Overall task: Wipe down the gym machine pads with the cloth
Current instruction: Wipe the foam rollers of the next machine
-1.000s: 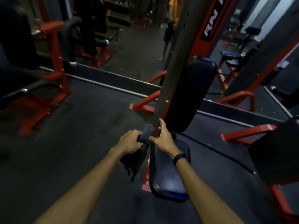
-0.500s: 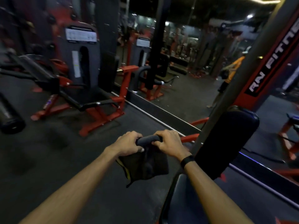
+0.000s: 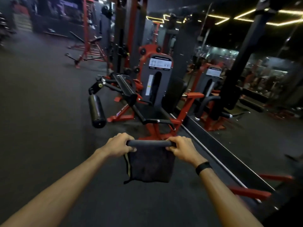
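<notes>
Head view of a dim gym floor. Both forearms extend forward at centre frame. The left hand and the right hand each curl their fingers round the upper, rolled edge of a dark folded cloth, gripping it at its 2 ends so that the edge is stretched level between them. The rest of the cloth hangs straight down below the hands, in the air above the dark rubber floor; a pale strip of trim shows along its left side. A black band circles the right wrist.

Beyond the hands stands a red-framed weight machine with a grey stack cover bearing a white instruction label. Its black seat pad lies just past the cloth, apart from it. A black cylindrical roller pad hangs from the machine's arm at the left, well apart from both hands. At the right, a mirrored wall reflects the machine and lines of yellow ceiling light.
</notes>
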`<state>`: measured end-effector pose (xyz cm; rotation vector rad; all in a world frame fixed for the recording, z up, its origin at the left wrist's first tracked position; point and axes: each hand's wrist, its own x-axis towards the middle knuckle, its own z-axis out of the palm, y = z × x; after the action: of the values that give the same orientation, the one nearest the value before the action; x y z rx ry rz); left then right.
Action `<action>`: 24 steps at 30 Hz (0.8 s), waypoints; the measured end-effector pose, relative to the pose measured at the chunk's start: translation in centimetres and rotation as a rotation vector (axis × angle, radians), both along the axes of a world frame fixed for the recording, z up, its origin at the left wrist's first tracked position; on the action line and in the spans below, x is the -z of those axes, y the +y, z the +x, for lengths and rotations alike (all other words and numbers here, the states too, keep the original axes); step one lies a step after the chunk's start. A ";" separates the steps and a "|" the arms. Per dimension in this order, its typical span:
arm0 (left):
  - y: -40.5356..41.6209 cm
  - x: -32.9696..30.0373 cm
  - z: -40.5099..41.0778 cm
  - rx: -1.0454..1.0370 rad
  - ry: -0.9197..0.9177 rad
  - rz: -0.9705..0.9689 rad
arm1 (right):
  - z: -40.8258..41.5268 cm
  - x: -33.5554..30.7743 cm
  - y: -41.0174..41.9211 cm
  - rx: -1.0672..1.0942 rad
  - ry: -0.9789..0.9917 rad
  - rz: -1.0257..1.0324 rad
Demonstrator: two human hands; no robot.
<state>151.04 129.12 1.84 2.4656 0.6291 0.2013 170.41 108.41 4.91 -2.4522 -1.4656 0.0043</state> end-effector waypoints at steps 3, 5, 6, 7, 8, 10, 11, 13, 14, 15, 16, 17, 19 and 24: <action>2.8 -0.2 -1.1 -0.064 -0.003 0.007 | 0.1 -0.2 3.9 -0.055 -0.015 -0.015; 4.9 0.1 -1.6 -0.084 -0.003 0.002 | 0.3 0.0 6.5 -0.081 -0.002 -0.021; 6.2 0.2 -1.7 -0.097 -0.005 0.000 | 0.5 0.2 8.0 -0.091 0.005 -0.021; 7.3 0.4 -1.7 -0.105 -0.005 -0.001 | 0.7 0.3 9.1 -0.093 0.010 -0.025; 8.8 0.4 -1.6 -0.116 -0.009 -0.002 | 1.1 0.5 10.6 -0.099 0.013 -0.025; 11.1 0.5 -1.2 -0.133 -0.023 -0.004 | 1.7 0.5 12.8 -0.108 0.015 -0.027; 12.4 0.4 -0.8 -0.145 -0.043 -0.004 | 2.1 0.4 14.1 -0.112 0.012 -0.020; 14.7 0.0 -0.2 -0.172 -0.085 -0.013 | 3.0 -0.1 16.4 -0.116 -0.001 0.008; 15.5 -0.3 0.1 -0.176 -0.106 -0.015 | 3.4 -0.4 17.3 -0.118 -0.004 0.025; 16.3 -0.4 0.4 -0.176 -0.123 -0.016 | 3.7 -0.6 18.1 -0.114 -0.004 0.036; 17.5 -0.7 0.8 -0.176 -0.138 -0.013 | 4.2 -0.8 19.3 -0.110 -0.002 0.048; 17.8 -0.7 1.1 -0.172 -0.145 -0.007 | 4.5 -0.8 19.6 -0.103 -0.002 0.047; 19.6 -0.8 1.8 -0.177 -0.161 0.009 | 5.4 -0.6 21.4 -0.104 0.000 0.061; 21.8 0.0 3.6 -0.185 -0.178 0.022 | 7.1 0.6 23.4 -0.088 0.025 0.078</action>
<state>154.65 150.88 1.84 2.3767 0.7797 0.4962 177.52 131.80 4.27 -2.3163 -1.5326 -0.0039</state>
